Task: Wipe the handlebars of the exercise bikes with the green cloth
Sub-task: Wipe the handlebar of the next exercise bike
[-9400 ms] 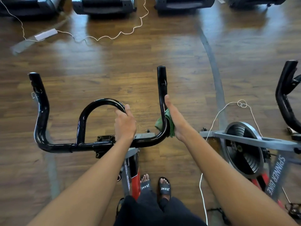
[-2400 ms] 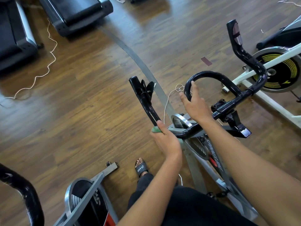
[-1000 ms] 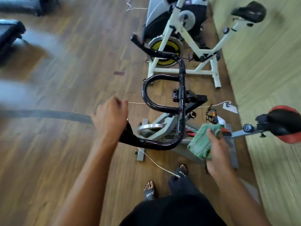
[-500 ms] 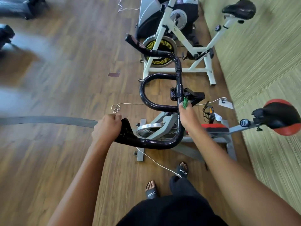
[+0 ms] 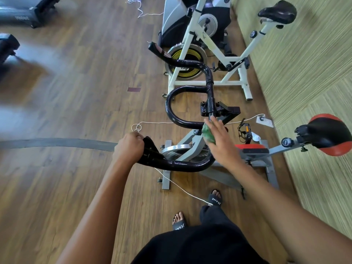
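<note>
The left hand (image 5: 129, 147) is closed in a full fist around the near end horn of the black handlebar (image 5: 210, 88). The knuckles face up and the fingers curl around the bar end.

The right hand (image 5: 222, 141) lies on the handlebar's cross tube, just below the centre clamp bracket (image 5: 221, 109). Its fingers are extended and close together, pointing along the tube. The thumb is hidden, so whether it wraps the tube cannot be determined.

The green cloth (image 5: 208, 135) is bunched between the right palm and the cross tube, pressed against the tube where the inner loop joins it. Only the cloth's left edge shows beside the hand.

The handlebar belongs to a grey and red spin bike (image 5: 253, 149), whose flywheel (image 5: 177, 151) sits below the bar and whose black and red saddle (image 5: 329, 136) points right. The far horn of the handlebar overlaps the view of a white exercise bike (image 5: 211, 46) standing behind, with a yellow-ringed flywheel (image 5: 187, 60) and a black saddle (image 5: 277, 11).

A white cord (image 5: 182, 189) runs across the wood floor (image 5: 76, 92) and passes under the near bike. A green carpet (image 5: 304, 73) borders the floor on the right. The person stands just beside the bike in black sandals (image 5: 215, 200). A treadmill (image 5: 22, 14) is at upper left.
</note>
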Available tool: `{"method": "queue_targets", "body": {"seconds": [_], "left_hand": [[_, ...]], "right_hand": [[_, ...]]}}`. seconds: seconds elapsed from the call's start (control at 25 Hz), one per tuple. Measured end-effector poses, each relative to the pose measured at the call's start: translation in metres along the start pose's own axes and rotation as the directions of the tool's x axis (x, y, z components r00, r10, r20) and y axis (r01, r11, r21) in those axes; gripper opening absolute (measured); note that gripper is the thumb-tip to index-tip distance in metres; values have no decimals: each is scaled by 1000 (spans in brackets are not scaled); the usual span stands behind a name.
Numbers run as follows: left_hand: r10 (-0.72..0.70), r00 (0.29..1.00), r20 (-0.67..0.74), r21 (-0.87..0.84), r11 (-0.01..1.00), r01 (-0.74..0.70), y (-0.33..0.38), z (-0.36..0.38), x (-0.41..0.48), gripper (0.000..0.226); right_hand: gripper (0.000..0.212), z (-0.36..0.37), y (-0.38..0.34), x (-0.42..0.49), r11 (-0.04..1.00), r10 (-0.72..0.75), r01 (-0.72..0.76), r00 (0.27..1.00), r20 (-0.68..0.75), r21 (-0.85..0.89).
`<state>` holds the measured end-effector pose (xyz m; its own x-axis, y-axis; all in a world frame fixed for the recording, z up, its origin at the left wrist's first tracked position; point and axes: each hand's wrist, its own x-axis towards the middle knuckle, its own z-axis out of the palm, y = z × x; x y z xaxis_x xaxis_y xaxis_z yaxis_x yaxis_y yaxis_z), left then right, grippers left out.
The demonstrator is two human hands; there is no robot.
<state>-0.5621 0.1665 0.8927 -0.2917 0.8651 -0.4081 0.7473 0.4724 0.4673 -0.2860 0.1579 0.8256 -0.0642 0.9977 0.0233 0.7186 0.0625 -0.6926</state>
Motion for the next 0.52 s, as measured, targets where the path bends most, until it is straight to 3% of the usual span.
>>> {"method": "queue_targets", "body": {"seconds": [0.16, 0.36, 0.44, 0.52], "left_hand": [[4, 1000, 16, 32, 999, -5, 0, 1, -2, 33], [16, 1000, 22, -24, 1000, -15, 0, -1, -4, 33], [23, 1000, 20, -32, 999, -22, -1, -1, -5, 32], [24, 999, 26, -66, 998, -22, -2, -2, -4, 32]], "right_hand": [[51, 6, 1, -41, 999, -1, 0, 999, 35, 39], [50, 0, 11, -63, 947, -224, 260, 956, 189, -189], [50, -8, 15, -26, 922, -178, 237, 962, 208, -307], [50, -15, 11, 3, 930, -113, 183, 968, 224, -320]]}}
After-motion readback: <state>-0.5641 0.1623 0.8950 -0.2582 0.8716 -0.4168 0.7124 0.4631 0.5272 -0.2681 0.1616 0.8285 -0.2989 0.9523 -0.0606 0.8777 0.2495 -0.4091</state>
